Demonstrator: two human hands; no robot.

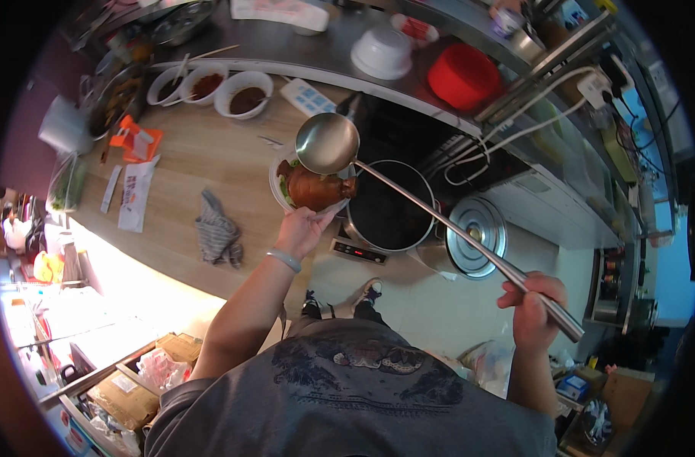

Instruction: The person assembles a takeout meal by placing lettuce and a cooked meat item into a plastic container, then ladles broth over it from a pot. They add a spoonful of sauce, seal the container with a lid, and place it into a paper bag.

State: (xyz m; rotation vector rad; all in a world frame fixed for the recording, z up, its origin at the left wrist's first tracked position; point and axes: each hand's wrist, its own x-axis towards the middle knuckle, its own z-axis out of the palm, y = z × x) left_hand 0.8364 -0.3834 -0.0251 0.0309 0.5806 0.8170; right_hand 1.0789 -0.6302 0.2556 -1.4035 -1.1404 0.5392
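My left hand (302, 229) grips the near side of a white bowl (274, 180), at the table's right edge beside the cooker. In the bowl lie a large glossy brown piece of meat (311, 191) and some green leaves. My right hand (536, 305) is closed around the end of a long-handled steel ladle (327, 143). Its round cup hangs over the bowl's far side and hides part of it; I cannot tell whether it touches the meat. The handle crosses above a deep metal pot (350, 234) with a dark inside.
Right of the pot stands a lidded steel pot (477, 238). Three sauce bowls (244, 95) line the table's back. A striped cloth (218, 230) lies left of my left hand. A white tub (382, 53) and a red one (464, 76) stand on the shelf.
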